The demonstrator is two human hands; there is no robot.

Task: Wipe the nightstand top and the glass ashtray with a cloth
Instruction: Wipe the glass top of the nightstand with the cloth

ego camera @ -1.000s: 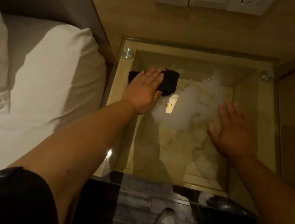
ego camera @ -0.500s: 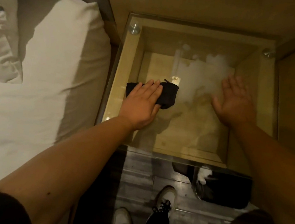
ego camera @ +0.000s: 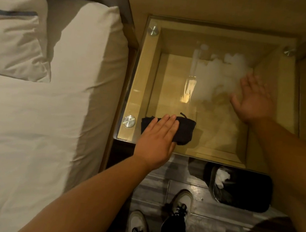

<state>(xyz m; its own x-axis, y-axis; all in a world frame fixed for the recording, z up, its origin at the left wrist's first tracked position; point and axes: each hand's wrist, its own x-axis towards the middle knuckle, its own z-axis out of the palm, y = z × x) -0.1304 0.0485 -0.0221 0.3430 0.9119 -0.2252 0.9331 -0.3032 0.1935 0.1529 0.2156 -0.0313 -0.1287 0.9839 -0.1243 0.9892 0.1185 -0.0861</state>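
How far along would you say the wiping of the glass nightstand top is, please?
Partly done. The left hand presses the black cloth flat at the near left of the glass nightstand top. A cloudy white smear remains by the open right hand. No glass ashtray is in view, so that step looks left.

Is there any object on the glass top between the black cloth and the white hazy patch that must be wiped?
Nothing visible. The left hand presses the black cloth flat; bare glass top lies between it and the hazy patch. The right hand rests beside that patch.

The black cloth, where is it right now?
The black cloth lies under the left hand, at the glass nightstand top's near-left corner beside a round metal stud.
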